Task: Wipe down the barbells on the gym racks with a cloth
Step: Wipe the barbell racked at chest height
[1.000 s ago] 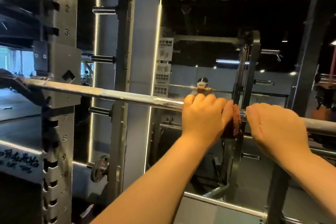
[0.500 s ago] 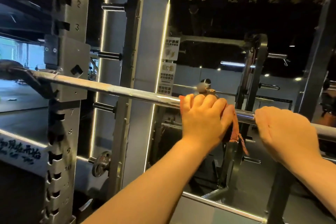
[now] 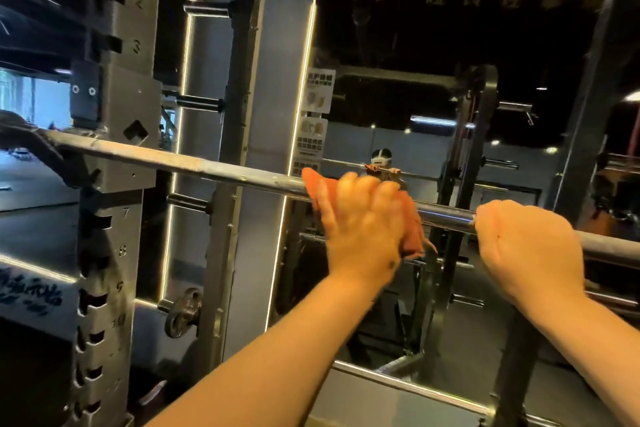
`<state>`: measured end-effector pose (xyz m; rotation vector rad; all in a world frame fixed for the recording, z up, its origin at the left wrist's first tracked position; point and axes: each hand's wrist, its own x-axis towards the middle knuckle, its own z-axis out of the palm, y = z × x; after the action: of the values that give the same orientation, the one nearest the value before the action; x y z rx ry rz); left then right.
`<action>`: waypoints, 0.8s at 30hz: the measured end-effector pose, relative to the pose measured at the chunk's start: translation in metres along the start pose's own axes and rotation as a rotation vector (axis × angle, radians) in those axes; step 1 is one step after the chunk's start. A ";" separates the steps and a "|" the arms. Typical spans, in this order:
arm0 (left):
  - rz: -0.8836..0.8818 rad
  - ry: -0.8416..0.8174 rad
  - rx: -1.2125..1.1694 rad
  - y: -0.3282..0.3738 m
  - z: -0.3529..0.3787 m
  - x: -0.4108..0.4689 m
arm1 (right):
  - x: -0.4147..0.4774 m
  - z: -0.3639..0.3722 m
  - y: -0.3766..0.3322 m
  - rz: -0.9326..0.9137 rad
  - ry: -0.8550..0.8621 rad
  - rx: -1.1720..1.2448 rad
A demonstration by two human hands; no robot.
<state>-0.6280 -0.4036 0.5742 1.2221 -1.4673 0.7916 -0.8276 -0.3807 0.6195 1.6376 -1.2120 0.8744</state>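
gripping the orange cloth (image 3: 412, 229) around the barbell (image 3: 207, 166), our left hand (image 3: 360, 222) curls its fingers over the top of the bar. the cloth is bunched under the palm and shows at both sides of the hand, and one corner hangs below the bar on the right. this hand looks blurred. our right hand (image 3: 526, 246) sits near it, further along the bar, with its fingers wrapped over bare steel. a short gleaming stretch of bar lies between the two hands.

the barbell crosses the whole view, sloping down to the right. at the left it rests on a hook at the rack upright (image 3: 117, 191), and it leaves the view at the right edge. the upright is grey, with numbered notches down its face.

behind the bar we see a mirror (image 3: 450, 38) framed by a strip of light, with a small reflection of the bar and hands in it. short pegs (image 3: 199, 103) jut from a second post behind the upright, and a small weight plate (image 3: 181, 312) sits on a low peg.
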 end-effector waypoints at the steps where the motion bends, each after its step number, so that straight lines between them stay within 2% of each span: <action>1: 0.100 -0.012 0.021 0.004 0.006 -0.007 | 0.000 0.000 0.000 0.001 0.002 0.013; 4: 0.272 0.034 0.017 -0.014 0.008 0.000 | 0.000 0.000 0.003 -0.030 -0.017 -0.033; 7: 0.235 0.094 0.098 -0.046 -0.012 0.023 | -0.002 0.003 0.006 -0.042 -0.053 -0.079; 9: 0.121 -0.092 0.229 -0.048 -0.039 0.044 | -0.002 0.006 0.008 -0.040 -0.060 -0.078; 11: 0.101 -0.401 0.351 -0.039 -0.053 0.064 | -0.001 0.007 0.008 -0.038 -0.058 -0.086; 12: 0.100 -0.496 0.360 -0.032 -0.056 0.074 | 0.000 0.006 0.008 -0.040 -0.057 -0.092; 15: 0.159 -0.594 0.304 -0.007 -0.057 0.087 | 0.003 0.006 0.006 -0.021 -0.058 -0.055; 17: 0.255 -0.534 0.289 0.008 -0.053 0.079 | 0.003 0.004 0.005 0.012 -0.050 -0.047; 19: 0.343 -0.404 0.273 0.010 -0.046 0.062 | 0.001 0.005 0.004 0.020 -0.035 -0.049; 22: 0.331 -0.186 0.059 -0.013 -0.027 0.030 | -0.002 0.003 0.003 0.003 -0.002 -0.007; 24: 0.328 -0.083 0.001 -0.039 -0.016 0.012 | -0.003 0.000 0.003 -0.007 0.006 0.021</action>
<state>-0.5855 -0.4025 0.5854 1.0374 -1.7628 0.9684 -0.8314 -0.3804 0.6177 1.6536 -1.1954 0.8898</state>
